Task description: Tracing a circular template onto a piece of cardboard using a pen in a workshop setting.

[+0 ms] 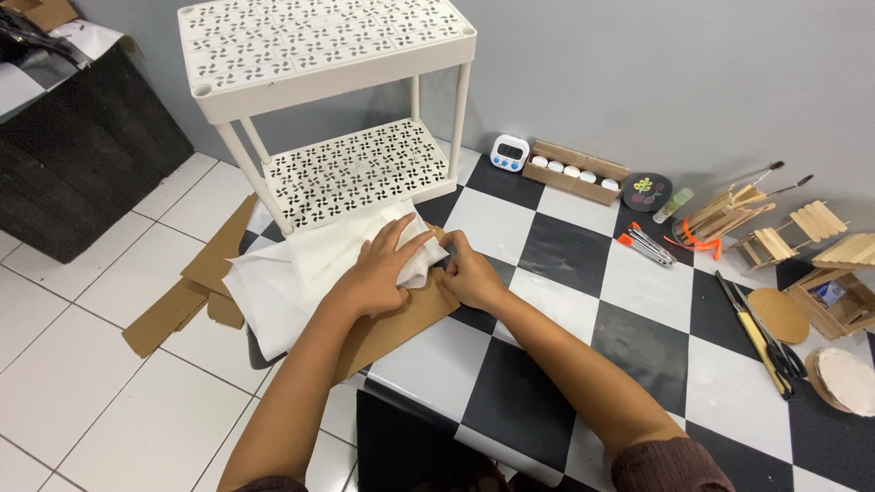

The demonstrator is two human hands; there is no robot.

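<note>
My left hand (381, 271) presses flat on folded white paper (283, 282) that lies over a brown cardboard sheet (401, 326) at the left edge of the black-and-white checkered table (565, 246). My right hand (467, 273) rests beside it, fingers curled at the paper's right edge where it meets the cardboard. Both hands touch the paper; whether the right one pinches it I cannot tell.
A white perforated two-tier rack (351, 164) stands just behind the paper. On the right are a digital timer (509, 152), a cardboard box of small paint pots (574, 171), wooden stick models (775, 232), scissors (770, 342) and cardboard discs (779, 314). Cardboard scraps (191, 287) lie on the tiled floor.
</note>
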